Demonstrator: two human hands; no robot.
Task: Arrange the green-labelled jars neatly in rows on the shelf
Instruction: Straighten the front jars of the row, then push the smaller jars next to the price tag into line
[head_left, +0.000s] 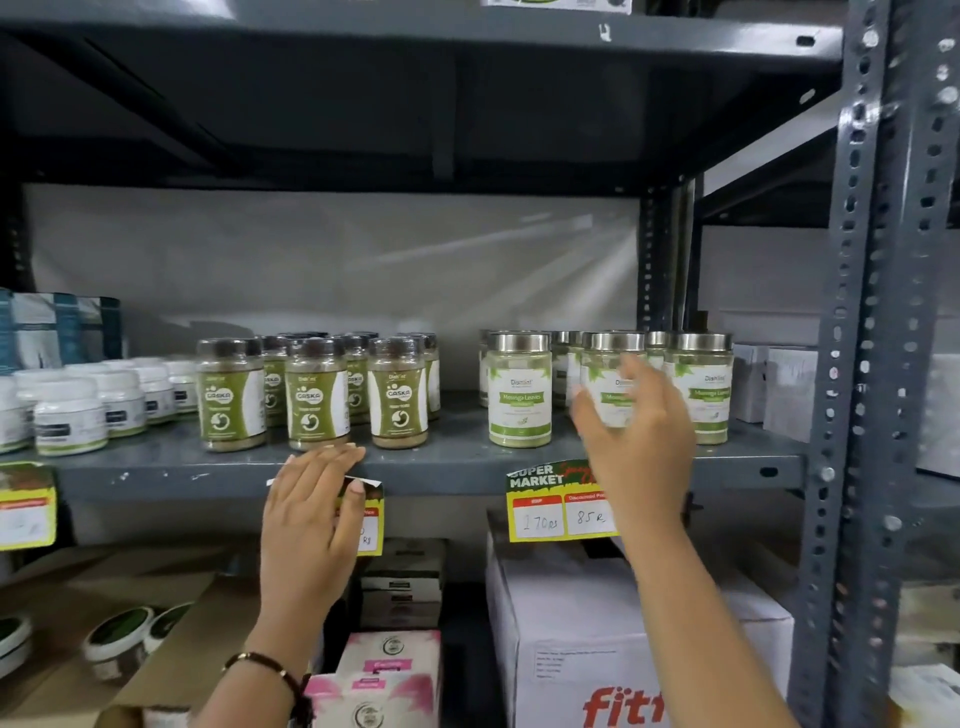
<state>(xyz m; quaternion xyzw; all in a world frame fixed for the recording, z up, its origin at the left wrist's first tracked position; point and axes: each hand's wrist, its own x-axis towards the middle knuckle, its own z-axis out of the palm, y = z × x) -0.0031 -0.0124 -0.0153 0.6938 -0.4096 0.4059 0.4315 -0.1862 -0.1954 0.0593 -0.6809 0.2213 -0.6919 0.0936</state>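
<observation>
On the grey metal shelf (457, 465) stand two groups of green-labelled jars. The dark-lidded group (317, 395) sits left of centre in rows. The silver-lidded group stands to the right, with one jar (519, 389) at the front left and another (701, 387) at the front right. My right hand (636, 431) is raised in front of the middle front jar (608, 374), fingers spread, at most touching it. My left hand (311, 514) lies flat against the shelf's front edge below the dark-lidded jars, holding nothing.
White tubs (72, 410) fill the shelf's left end, and white boxes (779, 389) stand at its right end. Yellow price tags (561, 506) hang from the shelf edge. Cartons (597, 649) sit on the level below. A perforated steel upright (852, 364) borders the right side.
</observation>
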